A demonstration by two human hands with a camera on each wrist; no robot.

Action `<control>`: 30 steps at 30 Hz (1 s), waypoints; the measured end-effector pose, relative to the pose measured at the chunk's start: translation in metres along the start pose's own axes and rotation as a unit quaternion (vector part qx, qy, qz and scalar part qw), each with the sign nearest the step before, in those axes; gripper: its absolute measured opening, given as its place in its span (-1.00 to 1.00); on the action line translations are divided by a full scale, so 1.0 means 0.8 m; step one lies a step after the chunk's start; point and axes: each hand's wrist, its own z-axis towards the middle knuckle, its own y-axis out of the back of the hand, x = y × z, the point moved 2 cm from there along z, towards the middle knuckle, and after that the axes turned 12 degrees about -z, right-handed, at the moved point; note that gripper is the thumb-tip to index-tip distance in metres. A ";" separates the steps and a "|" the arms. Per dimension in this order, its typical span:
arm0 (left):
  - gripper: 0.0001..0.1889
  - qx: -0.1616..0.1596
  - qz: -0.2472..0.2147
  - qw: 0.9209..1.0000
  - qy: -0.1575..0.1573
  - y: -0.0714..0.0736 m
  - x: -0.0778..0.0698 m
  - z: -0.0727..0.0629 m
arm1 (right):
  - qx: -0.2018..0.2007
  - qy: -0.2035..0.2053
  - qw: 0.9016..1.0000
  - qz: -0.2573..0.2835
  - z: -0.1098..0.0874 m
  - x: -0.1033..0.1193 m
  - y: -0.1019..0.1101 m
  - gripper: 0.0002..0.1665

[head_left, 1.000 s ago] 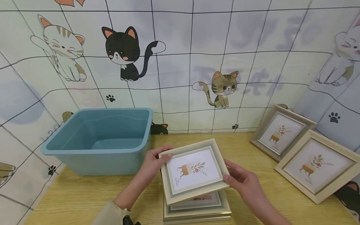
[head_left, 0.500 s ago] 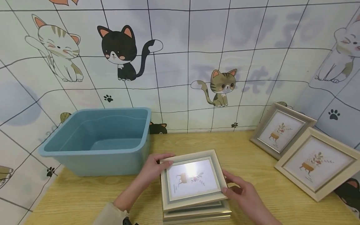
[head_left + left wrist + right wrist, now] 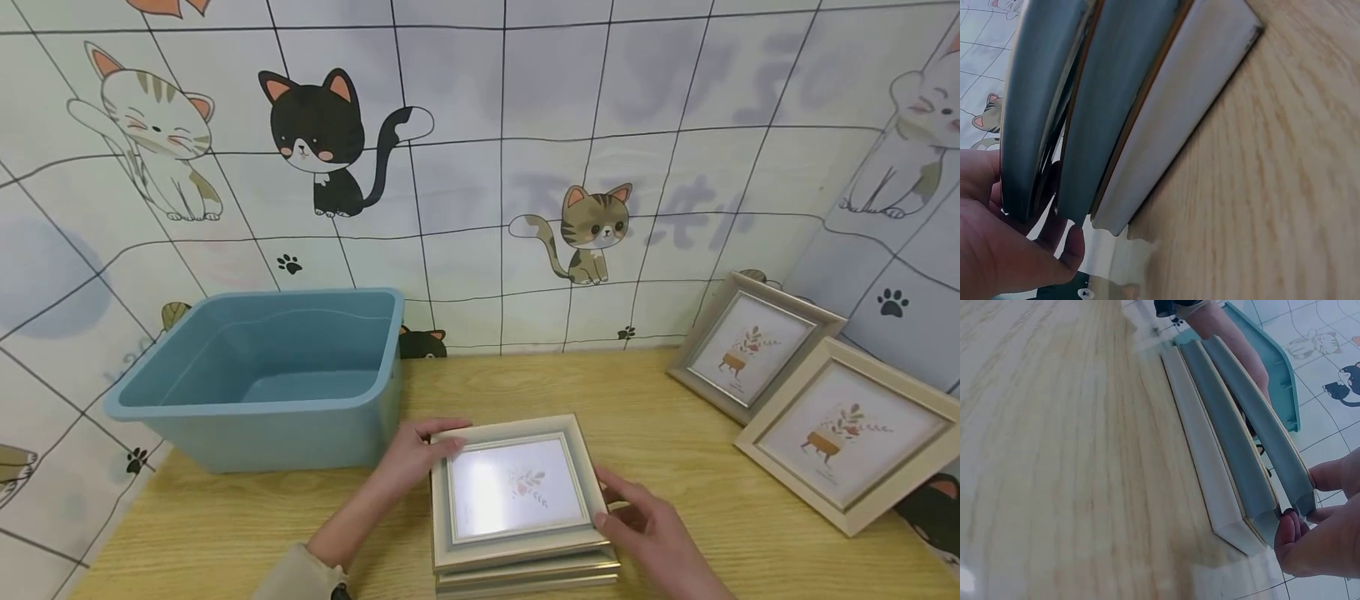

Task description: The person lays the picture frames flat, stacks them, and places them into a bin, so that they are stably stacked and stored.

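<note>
A cream picture frame (image 3: 517,546) with a plant print lies over a stack of two more picture frames (image 3: 528,577) on the table. My left hand (image 3: 412,458) grips its far left corner, thumb on top and fingers beneath. At the right side my right hand (image 3: 645,529) pinches its edge between thumb and fingers. In the left wrist view a narrow gap parts the upper picture frame (image 3: 1029,125) from the stack. The right wrist view shows the same picture frame (image 3: 1263,419) tilted, its gap widest near my right fingers (image 3: 1291,534).
A light blue plastic tub (image 3: 300,437) stands at the back left of the wooden table (image 3: 585,383). At the right, a grey-brown picture frame (image 3: 697,379) and a larger cream picture frame (image 3: 787,479) lean by the wall. Cat-print covering (image 3: 465,192) lines the walls.
Both hands have lowered the upper picture frame toward me and down onto the stack, and it has turned straighter with it. The glare on its glass has shifted left.
</note>
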 end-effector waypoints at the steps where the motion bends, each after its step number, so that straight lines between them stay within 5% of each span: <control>1: -0.70 0.004 -0.001 1.000 0.000 -0.001 0.001 0.000 | -0.002 -0.002 1.000 0.000 0.000 -0.001 0.000 -0.29; 16: -0.72 0.002 0.000 1.000 0.026 -0.008 0.009 -0.007 | -0.011 0.000 1.000 0.024 -0.006 -0.019 -0.010 -0.33; 30: -0.71 0.016 0.004 1.000 0.017 -0.008 0.016 -0.006 | -0.023 -0.022 0.998 0.046 -0.004 -0.023 -0.014 -0.34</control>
